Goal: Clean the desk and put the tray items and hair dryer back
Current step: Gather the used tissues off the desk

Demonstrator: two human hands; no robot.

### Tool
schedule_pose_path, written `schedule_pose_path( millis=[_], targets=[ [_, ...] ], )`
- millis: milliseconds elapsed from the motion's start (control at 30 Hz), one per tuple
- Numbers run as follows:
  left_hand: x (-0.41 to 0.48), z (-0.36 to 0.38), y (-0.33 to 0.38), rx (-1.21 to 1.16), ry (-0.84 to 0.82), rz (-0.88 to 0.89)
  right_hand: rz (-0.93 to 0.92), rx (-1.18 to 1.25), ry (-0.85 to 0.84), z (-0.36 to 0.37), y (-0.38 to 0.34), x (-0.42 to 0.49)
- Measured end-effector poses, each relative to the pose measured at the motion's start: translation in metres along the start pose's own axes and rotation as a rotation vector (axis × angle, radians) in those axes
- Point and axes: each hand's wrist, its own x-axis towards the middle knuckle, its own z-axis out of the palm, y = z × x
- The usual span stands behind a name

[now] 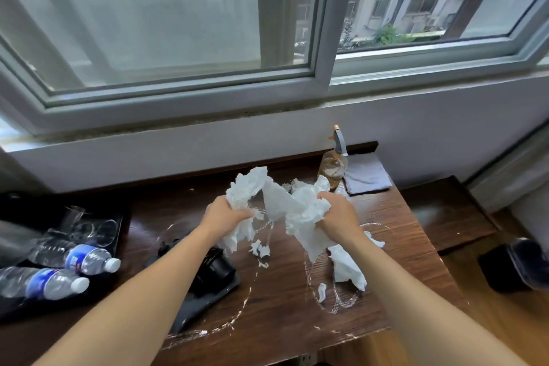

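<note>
My left hand (225,215) and my right hand (338,214) both grip crumpled white tissue paper (282,202), held above the middle of the dark wooden desk (282,300). White foam streaks and small torn tissue scraps (260,249) lie on the desk below. A black hair dryer (214,270) rests under my left forearm, partly hidden. At the left, a black tray (117,226) holds two water bottles (80,258) lying down and clear glasses (89,224).
An amber spray bottle (332,168) stands at the desk's back edge beside a folded grey cloth (367,177). A black bin (517,267) sits on the floor at the right. A wall and window rise behind the desk.
</note>
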Motion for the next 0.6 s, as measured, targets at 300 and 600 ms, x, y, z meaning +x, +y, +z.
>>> schedule_pose_path(
  millis=[300,600],
  targets=[
    [-0.013,0.018,0.07,-0.007,-0.221,0.241,0.102,-0.059,0.207,-0.034,0.001,-0.057],
    [-0.056,0.133,0.123,0.142,-0.531,0.432,0.276,0.032,0.387,-0.085,0.058,-0.144]
  ],
)
